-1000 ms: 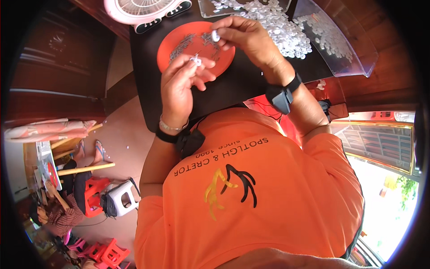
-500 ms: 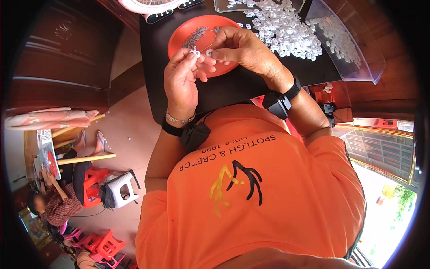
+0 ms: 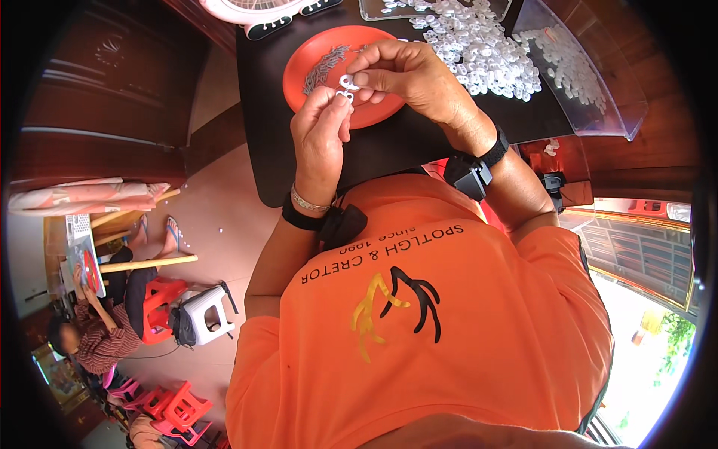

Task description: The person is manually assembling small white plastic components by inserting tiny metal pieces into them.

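Over the near part of a round orange-red plate [image 3: 295, 56], both my hands meet fingertip to fingertip. My left hand [image 3: 321, 138] is closed in a pinch on a small white plastic clip [image 3: 346, 96]. Between the thumb and fingers of my right hand [image 3: 419, 82] is another small white plastic clip [image 3: 346, 81] with a hole in it. The two clips are right beside each other; I cannot tell whether they touch. Behind my hands, a heap of thin grey nail-like pins [image 3: 324, 69] lies on the plate.
A big pile of white plastic clips [image 3: 479, 56] spreads over the black tabletop [image 3: 262, 127] at right, beside a clear plastic panel [image 3: 591, 82]. A white-and-pink fan-like device [image 3: 258, 11] stands at far left. Another person [image 3: 105, 337] sits among red and white stools [image 3: 206, 318].
My left hand has moved right and its fingers have closed in more. The two white clips, apart before, are now close together. My right hand has shifted only slightly.
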Available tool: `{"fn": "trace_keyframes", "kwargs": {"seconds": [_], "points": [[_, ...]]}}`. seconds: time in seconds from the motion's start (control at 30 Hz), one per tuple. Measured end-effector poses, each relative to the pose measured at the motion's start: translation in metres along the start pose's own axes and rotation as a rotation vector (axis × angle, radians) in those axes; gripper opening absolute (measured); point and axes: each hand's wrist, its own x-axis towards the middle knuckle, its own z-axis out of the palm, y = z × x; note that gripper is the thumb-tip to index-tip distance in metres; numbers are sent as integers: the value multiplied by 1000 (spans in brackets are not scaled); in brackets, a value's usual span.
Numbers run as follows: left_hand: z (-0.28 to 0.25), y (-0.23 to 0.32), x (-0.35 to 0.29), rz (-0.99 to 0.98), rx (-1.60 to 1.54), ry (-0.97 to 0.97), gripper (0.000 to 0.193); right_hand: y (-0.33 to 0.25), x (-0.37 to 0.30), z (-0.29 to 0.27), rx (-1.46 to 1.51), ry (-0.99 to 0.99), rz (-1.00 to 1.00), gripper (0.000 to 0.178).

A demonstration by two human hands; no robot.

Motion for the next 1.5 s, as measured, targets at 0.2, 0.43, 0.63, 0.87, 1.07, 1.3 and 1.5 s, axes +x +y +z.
{"fn": "trace_keyframes", "kwargs": {"seconds": [0.2, 0.43, 0.63, 0.87, 1.07, 1.3, 1.5], "points": [[-1, -1, -1, -1, 29, 12, 22, 1, -1, -1, 4, 17, -2, 13], [-3, -4, -1, -5, 36, 7, 21, 4, -2, 1, 5, 8, -25, 13], [-3, -6, -1, -4, 42, 6, 21, 3, -3, 5, -43, 1, -44, 12], [-2, -8, -1, 13, 41, -8, 21, 4, -5, 7, 4, 33, -55, 9], [-1, -6, -3, 44, 97, 1, 20, 4, -7, 8, -61, 30, -114, 9], [0, -7, -4, 92, 78, 2, 19, 7, -9, 12, -134, 47, -165, 6], [0, -5, -3, 69, 119, -28, 21, 10, -11, 12, -105, 64, -153, 7]]}}
